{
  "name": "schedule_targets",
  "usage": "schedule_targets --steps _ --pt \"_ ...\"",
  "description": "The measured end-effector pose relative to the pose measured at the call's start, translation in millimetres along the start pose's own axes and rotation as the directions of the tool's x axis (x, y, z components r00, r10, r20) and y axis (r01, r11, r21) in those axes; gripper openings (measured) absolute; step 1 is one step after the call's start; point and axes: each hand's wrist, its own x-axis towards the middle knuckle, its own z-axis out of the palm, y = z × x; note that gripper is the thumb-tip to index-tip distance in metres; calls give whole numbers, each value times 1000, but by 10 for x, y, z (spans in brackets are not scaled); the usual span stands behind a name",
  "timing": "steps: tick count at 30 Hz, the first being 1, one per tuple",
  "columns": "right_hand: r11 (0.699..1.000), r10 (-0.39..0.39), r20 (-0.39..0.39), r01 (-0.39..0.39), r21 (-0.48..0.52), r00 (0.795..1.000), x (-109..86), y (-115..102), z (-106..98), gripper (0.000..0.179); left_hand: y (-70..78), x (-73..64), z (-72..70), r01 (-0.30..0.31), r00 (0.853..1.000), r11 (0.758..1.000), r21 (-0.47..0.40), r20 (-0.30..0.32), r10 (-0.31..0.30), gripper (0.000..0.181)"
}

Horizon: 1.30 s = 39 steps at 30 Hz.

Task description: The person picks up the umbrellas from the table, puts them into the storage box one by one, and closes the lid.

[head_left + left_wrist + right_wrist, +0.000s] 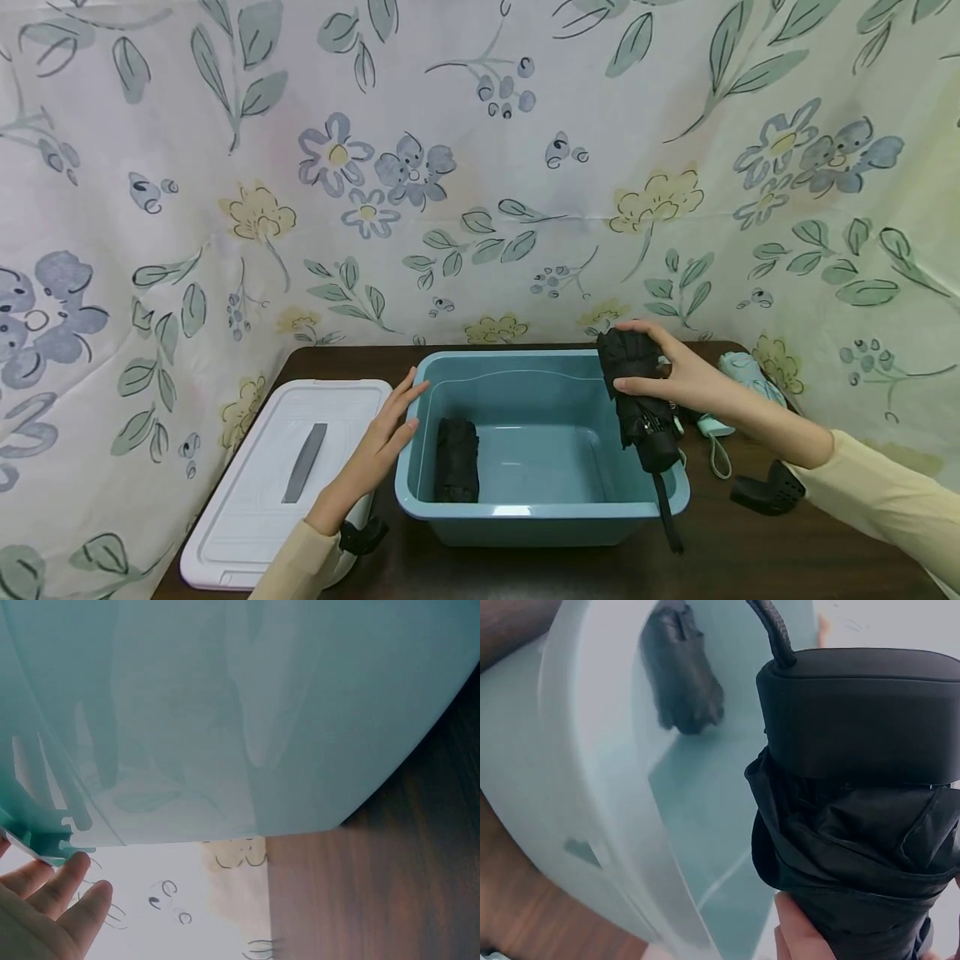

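At the right of the head view, the right hand [684, 373] grips a folded umbrella [630, 360], black and wrinkled, above a glossy blue plastic bin [540, 511]; the right wrist view crops its edge. The left hand [377, 450], fingers loosely extended, touches the bin's left rim. Inside, left, lies a black bundle [457, 462]. The right forearm partly hides a turquoise bundle [748, 373] on the wood-grained bench [525, 573].

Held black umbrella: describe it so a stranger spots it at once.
Find the blue tub on the dark table. At its right end, the right hand grips the folded black umbrella, strap dangling. Unlike the black bundle lying inside, it is held.
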Motion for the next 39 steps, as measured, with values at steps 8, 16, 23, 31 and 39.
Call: schedule_targets --steps 8,16,23,31,39 --pt "999 -16 57 14 29 998 134 13 187 71 42 -1 -10 6 1000 1000 -2 -5 -6 48" --pt "999 21 121 -24 27 992 302 -4 319 74 -5 -9 -7 4 1000 1000 -8 1 -4 48" --pt "997 15 161 -27 69 987 403 -21 430 74 -13 -2 1 5 1000 1000 -13 5 -5 49" --pt "997 19 202 -34 75 979 458 -32 589 72 -33 -8 10 3 1000 1000 -18 2 -3 49" --pt "999 25 248 -35 39 968 556 -6 737 74 -39 4 6 -4 1000 1000 -12 6 4 49"
